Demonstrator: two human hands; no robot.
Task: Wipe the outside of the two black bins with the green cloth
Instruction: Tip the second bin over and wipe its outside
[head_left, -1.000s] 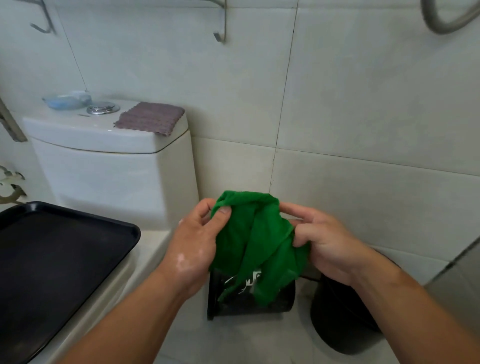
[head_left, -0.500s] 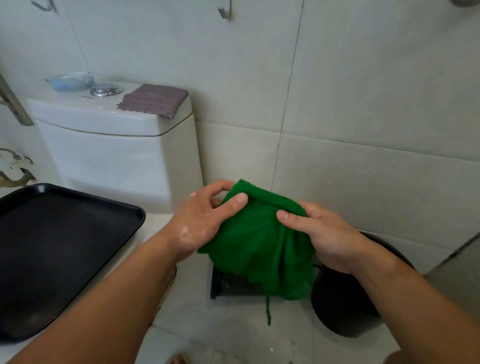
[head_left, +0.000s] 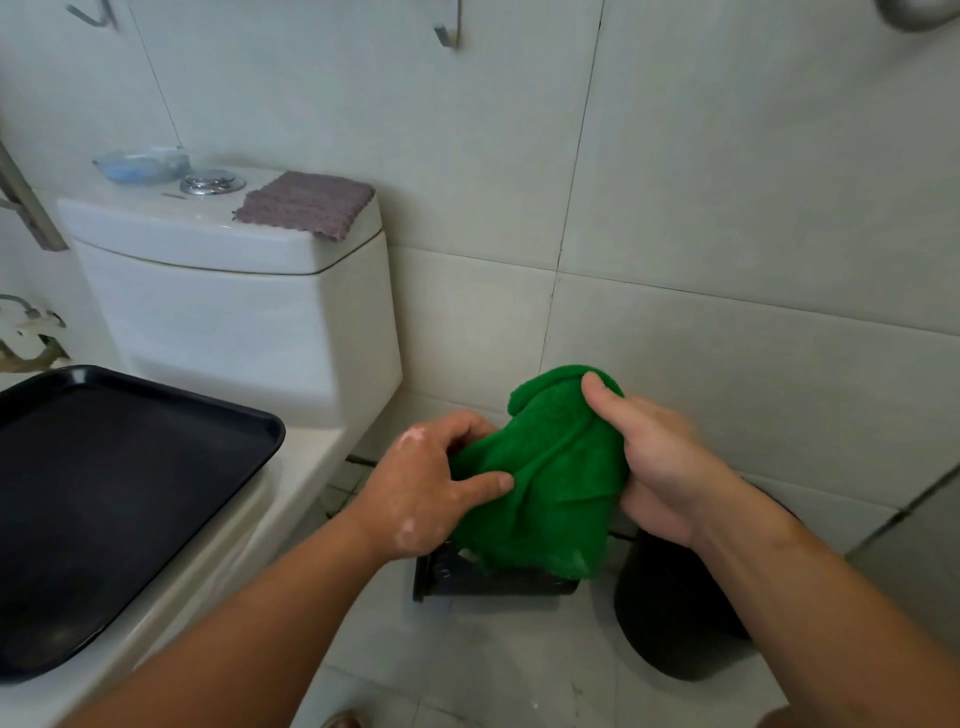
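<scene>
Green cloth (head_left: 540, 483) bunched in mid-air above the two black bins (head_left: 493, 579) on the floor, left hand (head_left: 421, 493) and right hand (head_left: 660, 467) fingers clamped on it; best folded into a flat pad before wiping each bin's outer wall.

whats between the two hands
The bunched green cloth fills the gap: the left hand and right hand each grip a side of it, seen in the head view.

Bare left hand (head_left: 426, 488), bare right hand (head_left: 660, 467), forearms (head_left: 260, 623) uncovered to the frame edge
</scene>
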